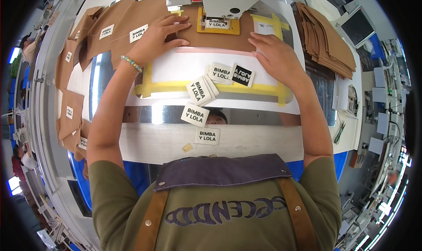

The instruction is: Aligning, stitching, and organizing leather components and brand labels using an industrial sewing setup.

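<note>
A brown fabric panel (211,42) lies beneath the head of a white sewing machine (215,1). Within the machine's yellow clamp frame (236,28), a white printed label (217,25) rests on the panel. My left hand (159,36) is open, its fingers stretched over the left part of the brown fabric. At the panel's right end, my right hand (278,57) is also open, fingertips at the fabric's edge beside a strip of yellow tape (279,29). Several loose white labels (200,92) and a black one (242,75) lie nearer me on the white, yellow-taped sheet (176,71).
Brown pieces with labels attached (105,33) spread along the left side and hang over the edge. A tall stack of brown pieces (325,40) stands at the right. Thread snips (339,132) lie at the right edge. A dark screen (358,27) sits behind the stack.
</note>
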### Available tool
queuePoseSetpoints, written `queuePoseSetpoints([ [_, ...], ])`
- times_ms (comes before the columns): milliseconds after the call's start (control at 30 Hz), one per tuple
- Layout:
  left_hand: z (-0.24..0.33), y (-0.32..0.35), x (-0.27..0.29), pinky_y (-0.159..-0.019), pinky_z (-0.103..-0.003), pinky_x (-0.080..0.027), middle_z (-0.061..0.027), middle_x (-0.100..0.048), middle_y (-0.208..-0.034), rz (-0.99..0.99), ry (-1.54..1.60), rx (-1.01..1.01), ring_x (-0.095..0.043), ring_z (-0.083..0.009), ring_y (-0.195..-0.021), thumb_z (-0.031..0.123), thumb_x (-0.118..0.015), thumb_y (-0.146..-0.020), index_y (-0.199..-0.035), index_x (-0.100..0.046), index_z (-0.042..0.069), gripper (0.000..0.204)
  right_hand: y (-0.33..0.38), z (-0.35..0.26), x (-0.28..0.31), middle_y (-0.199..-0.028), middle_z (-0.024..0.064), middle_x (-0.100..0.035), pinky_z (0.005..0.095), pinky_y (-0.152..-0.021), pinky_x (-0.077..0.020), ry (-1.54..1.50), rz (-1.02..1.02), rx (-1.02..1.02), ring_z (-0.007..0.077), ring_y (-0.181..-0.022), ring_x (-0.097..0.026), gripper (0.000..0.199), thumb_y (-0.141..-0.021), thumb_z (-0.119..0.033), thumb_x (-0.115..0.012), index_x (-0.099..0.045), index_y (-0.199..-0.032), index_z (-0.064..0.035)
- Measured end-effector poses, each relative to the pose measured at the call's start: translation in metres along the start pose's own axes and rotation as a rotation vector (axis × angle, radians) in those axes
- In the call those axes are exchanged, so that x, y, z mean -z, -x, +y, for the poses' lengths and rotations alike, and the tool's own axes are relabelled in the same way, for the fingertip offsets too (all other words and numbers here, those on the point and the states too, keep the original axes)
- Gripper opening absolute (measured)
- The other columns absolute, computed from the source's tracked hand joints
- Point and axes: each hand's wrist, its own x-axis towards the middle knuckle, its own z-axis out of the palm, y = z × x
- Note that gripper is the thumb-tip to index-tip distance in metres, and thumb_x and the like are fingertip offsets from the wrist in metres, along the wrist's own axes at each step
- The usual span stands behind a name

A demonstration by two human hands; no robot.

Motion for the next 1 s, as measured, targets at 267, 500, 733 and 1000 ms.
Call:
queuePoseSetpoints([
  [267,0.036,-0.02,-0.037,-0.096,-0.041,-0.062,-0.0104,-0.079,-0.124,0.269,-0.248,-0.335,-0.074,-0.0299,-0.112,0.019,-0.078,-0.097,-0.12,-0.081,0.004,0.028,0.032,0.005,0.017,-0.146,0.0166,-0.069,0.0438,-0.107,-0.0548,0.113,-0.041,-0.058,0.0346,-0.124,-0.068,0.053,-0.101,-0.039,-0.071,-0.072,-0.136,0.0001],
  [500,0.058,-0.012,-0.023,-0.086,-0.039,-0.064,-0.0116,-0.082,-0.106,0.262,-0.046,-0.137,-0.077,-0.031,-0.096,0.014,-0.075,-0.099,-0.109,-0.081,0.001,0.017,0.031,-0.008,0.003,-0.133,0.014,-0.074,0.0425,-0.094,-0.0604,0.182,0.112,0.002,0.0323,-0.112,-0.072,0.045,-0.098,-0.04,-0.075,-0.074,-0.122,-0.0016],
  [733,0.036,0.041,-0.007,-0.098,-0.039,-0.063,-0.0117,-0.078,-0.129,0.162,-0.208,-0.323,-0.074,-0.028,-0.121,0.009,-0.074,-0.096,-0.112,-0.078,0.001,0.018,0.033,0.005,-0.004,-0.114,0.0057,-0.08,0.0385,-0.08,-0.0628,0.278,0.198,0.092,0.0248,-0.093,-0.077,0.023,-0.093,-0.012,-0.072,-0.079,-0.114,-0.0094],
  [1000,-0.056,0.131,0.037,-0.11,-0.039,-0.058,-0.0064,-0.069,-0.148,0.137,-0.522,0.089,-0.065,-0.0262,-0.137,0.0,-0.065,-0.096,-0.131,-0.076,0.008,0.038,0.061,0.001,0.02,-0.118,0.007,-0.079,0.0407,-0.085,-0.0621,0.102,0.21,-0.031,0.0288,-0.101,-0.076,0.023,-0.098,-0.021,-0.074,-0.079,-0.117,-0.0088],
])
